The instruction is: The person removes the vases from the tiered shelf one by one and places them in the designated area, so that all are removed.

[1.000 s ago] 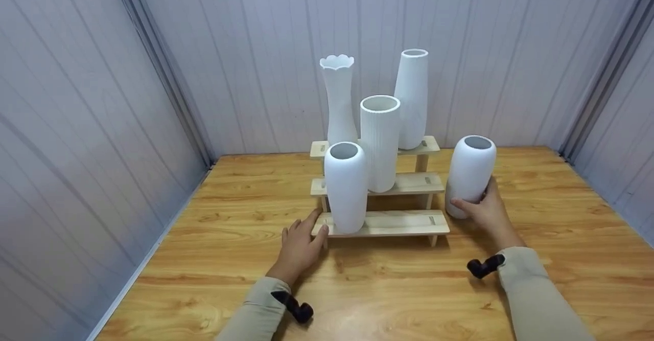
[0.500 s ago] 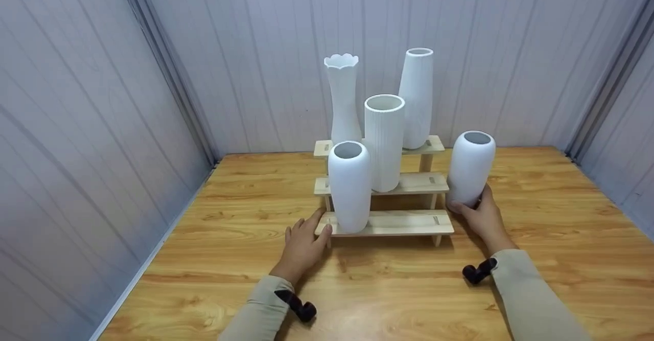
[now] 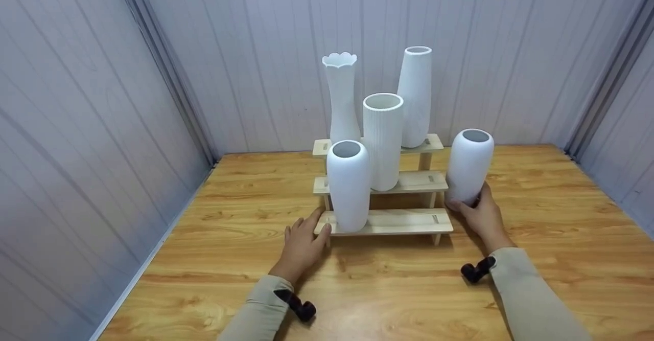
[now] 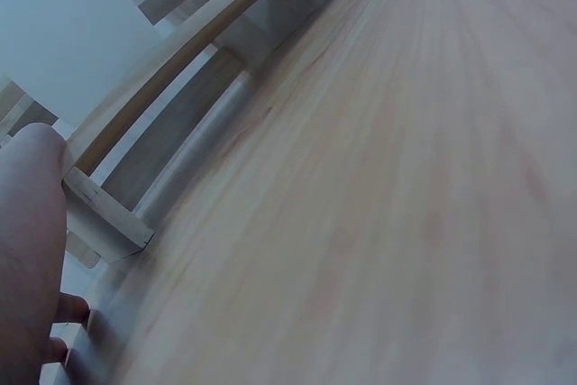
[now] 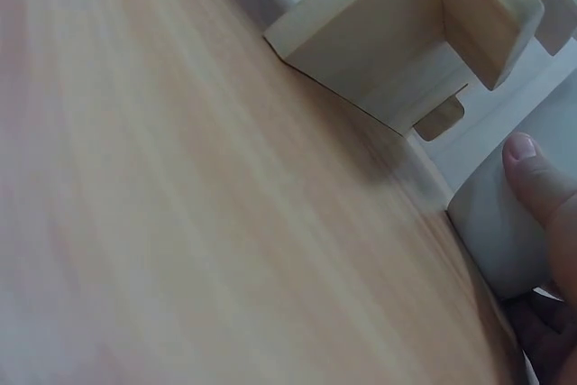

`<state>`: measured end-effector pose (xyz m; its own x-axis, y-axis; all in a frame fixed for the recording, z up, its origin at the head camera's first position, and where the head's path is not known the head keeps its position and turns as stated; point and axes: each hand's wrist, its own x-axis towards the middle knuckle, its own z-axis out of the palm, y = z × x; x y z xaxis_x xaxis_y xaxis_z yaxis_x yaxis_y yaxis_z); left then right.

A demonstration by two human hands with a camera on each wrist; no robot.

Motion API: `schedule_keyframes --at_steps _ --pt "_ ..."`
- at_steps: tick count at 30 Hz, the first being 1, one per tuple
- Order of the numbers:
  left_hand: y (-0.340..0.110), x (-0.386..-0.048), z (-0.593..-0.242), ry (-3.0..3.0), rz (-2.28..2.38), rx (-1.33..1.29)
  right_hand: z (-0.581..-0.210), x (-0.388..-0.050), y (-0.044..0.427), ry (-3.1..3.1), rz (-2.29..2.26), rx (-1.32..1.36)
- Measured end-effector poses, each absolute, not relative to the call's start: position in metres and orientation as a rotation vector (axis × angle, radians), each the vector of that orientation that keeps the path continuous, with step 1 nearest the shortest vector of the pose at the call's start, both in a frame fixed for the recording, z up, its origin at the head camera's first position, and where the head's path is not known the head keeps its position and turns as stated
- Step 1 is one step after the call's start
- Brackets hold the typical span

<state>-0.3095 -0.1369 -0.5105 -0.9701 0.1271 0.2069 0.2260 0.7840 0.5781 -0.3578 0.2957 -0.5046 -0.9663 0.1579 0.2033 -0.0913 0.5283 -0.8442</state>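
A three-tier wooden stand (image 3: 409,222) holds several white vases. On its bottom step, toward the left, stands a smooth rounded vase (image 3: 349,187). The left hand (image 3: 299,246) touches the left end of that step, fingers spread. To the right of the stand, the right hand (image 3: 484,218) grips the lower part of a similar rounded vase (image 3: 469,167), thumb in front and fingers round its far side. In the right wrist view the thumb lies on this vase (image 5: 505,223), whose base is at the table surface.
A ribbed cylindrical vase (image 3: 383,141) stands on the middle step. The top step bears a vase with a scalloped rim (image 3: 342,100) at left and a tapered vase (image 3: 416,98) at right. Pale panel walls (image 3: 265,75) bound the wooden table (image 3: 245,198) behind and at the sides.
The right hand and its vase have moved slightly away from the camera, toward the back of the table. The left hand stays at the stand's bottom step.
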Motion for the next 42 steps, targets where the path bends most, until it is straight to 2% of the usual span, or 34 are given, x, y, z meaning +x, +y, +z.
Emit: schedule_keyframes --at_steps 7,15,26,33,42 --pt "-0.136 -0.31 -0.51 -2.819 -0.947 -0.271 -0.489 -0.355 0.298 -2.446 1.58 -0.073" --pt "-0.137 -0.31 -0.512 -2.795 -0.95 -0.3 -0.448 -0.346 0.296 -2.297 1.657 -0.18" --pt "-0.137 -0.31 -0.512 -2.785 -0.955 -0.293 -0.418 -0.333 0.282 -2.172 1.506 -0.33" --pt "-0.137 -0.31 -0.512 -2.793 -0.957 -0.289 -0.409 -0.329 0.272 -2.137 1.482 -0.282" --pt "-0.137 -0.31 -0.511 -2.794 -0.954 -0.298 -0.406 -0.322 0.258 -2.156 1.465 -0.075"
